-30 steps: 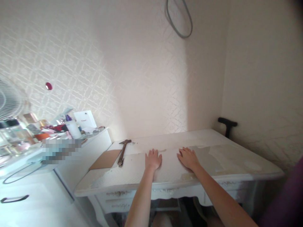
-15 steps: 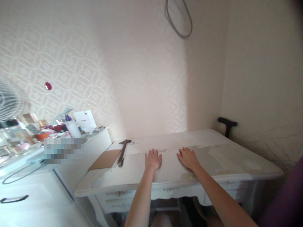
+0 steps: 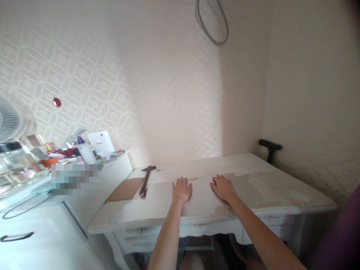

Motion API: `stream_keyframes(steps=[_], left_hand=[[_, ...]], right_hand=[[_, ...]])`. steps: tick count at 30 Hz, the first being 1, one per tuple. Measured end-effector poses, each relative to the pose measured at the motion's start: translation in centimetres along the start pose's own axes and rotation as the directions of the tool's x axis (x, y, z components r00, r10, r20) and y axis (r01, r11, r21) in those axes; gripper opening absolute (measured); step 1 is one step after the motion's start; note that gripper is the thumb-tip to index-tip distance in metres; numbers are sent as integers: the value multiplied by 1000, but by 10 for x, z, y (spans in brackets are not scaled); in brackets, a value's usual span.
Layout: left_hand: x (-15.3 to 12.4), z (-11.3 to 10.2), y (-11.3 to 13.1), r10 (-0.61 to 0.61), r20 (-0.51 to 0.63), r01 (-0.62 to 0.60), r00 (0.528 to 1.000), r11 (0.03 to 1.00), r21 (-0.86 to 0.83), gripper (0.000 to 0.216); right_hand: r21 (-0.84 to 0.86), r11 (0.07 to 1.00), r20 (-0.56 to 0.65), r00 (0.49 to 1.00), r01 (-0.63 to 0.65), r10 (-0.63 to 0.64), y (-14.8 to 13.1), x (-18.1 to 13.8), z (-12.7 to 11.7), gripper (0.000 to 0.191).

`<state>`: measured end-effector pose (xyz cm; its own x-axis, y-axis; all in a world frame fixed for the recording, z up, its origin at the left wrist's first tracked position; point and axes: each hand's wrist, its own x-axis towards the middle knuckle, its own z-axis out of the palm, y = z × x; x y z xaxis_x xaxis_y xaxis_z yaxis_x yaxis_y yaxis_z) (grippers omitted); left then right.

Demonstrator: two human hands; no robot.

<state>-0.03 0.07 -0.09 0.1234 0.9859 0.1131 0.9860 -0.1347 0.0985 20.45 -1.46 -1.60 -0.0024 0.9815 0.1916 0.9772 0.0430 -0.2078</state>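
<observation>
My left hand [image 3: 182, 189] lies palm down on the worn white table [image 3: 157, 210], fingers spread, holding nothing. To its right, my right hand [image 3: 223, 188] rests flat on the same top, also with fingers apart and nothing in it. A hammer [image 3: 146, 182] with a brown handle lies left of my left hand, its head toward the wall. Beside the hammer is a flat brown board or piece of cardboard [image 3: 125, 189]. A few tiny shiny bits [image 3: 159, 170], too small to name, lie near the hammer's head.
At left stands a white cabinet [image 3: 95, 195] crowded with bottles, a white pump bottle [image 3: 86, 153] and a white box [image 3: 101, 143]. A fan [image 3: 9, 118] is at the far left. Behind the table's right end shows a black T-shaped handle [image 3: 270, 146]. A grey cable loop [image 3: 215, 30] hangs on the wall.
</observation>
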Motion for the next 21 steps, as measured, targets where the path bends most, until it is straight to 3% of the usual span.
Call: stream_keyframes(steps=[21], left_hand=[[0,2,-1,5,-22,-5,1000,1000,5,54]], right_hand=[[4,1000,2,1000,-1,1,-1,-1,-3,46]])
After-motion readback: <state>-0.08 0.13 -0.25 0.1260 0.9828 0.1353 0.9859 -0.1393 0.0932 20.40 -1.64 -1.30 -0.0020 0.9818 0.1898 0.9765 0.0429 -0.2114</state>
